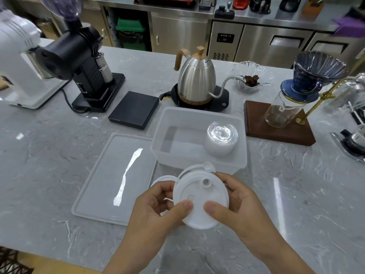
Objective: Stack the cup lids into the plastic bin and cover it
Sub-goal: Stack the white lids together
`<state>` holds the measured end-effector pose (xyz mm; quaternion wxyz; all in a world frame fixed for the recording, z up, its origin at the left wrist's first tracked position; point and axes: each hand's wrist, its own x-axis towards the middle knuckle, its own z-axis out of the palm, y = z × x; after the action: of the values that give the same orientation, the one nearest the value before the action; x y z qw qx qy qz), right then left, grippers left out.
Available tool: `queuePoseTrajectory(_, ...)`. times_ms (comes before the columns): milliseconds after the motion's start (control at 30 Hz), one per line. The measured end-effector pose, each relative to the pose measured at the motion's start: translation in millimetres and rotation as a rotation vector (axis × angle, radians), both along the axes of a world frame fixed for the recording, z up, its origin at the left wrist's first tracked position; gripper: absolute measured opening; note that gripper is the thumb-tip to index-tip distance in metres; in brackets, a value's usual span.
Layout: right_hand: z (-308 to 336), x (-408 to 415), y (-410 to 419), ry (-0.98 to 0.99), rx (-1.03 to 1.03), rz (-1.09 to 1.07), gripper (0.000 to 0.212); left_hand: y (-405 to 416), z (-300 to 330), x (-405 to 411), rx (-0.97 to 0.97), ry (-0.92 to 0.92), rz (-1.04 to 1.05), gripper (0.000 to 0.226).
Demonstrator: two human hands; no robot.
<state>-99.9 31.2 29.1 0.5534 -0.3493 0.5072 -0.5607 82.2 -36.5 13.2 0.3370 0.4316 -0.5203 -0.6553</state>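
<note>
A translucent plastic bin (197, 115) stands open in the middle of the counter. Inside it, at the right, sits a stack of clear cup lids (222, 139). The bin's flat cover (110, 175) lies on the counter to the left of the bin. In front of the bin, my left hand (156, 210) and my right hand (241, 204) together hold a white cup lid (203, 194), thumbs on its face. A second white lid (165, 179) shows partly behind my left fingers.
A black scale (134, 108) and a steel gooseneck kettle (195, 80) on its base stand behind the bin. Two grinders, black (79, 62) and white (17, 56), fill the left. A pour-over stand with a blue dripper (308, 76) is at the right.
</note>
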Motion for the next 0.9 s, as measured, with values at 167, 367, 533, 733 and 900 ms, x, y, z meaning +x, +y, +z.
queuePoseTrajectory(167,-4,6,-7,0.009,0.026,-0.055,0.058,-2,-1,2,0.018,0.012,0.053,0.04)
queuePoseTrajectory(367,-12,10,-20,-0.013,0.015,-0.105,0.044,-14,-1,14,-0.093,-0.026,0.173,0.033)
queuePoseTrajectory(533,-14,-7,-22,-0.15,0.0,-0.193,0.036,-27,-13,36,-0.216,-0.232,0.228,0.018)
queuePoseTrajectory(733,-28,-19,-14,-0.263,0.098,-0.321,0.042,-22,-34,34,-0.287,-0.615,-0.012,0.086)
queuePoseTrajectory(900,-42,-16,-7,-0.394,0.191,-0.39,0.045,-21,-45,13,-0.262,-0.677,-0.023,0.088)
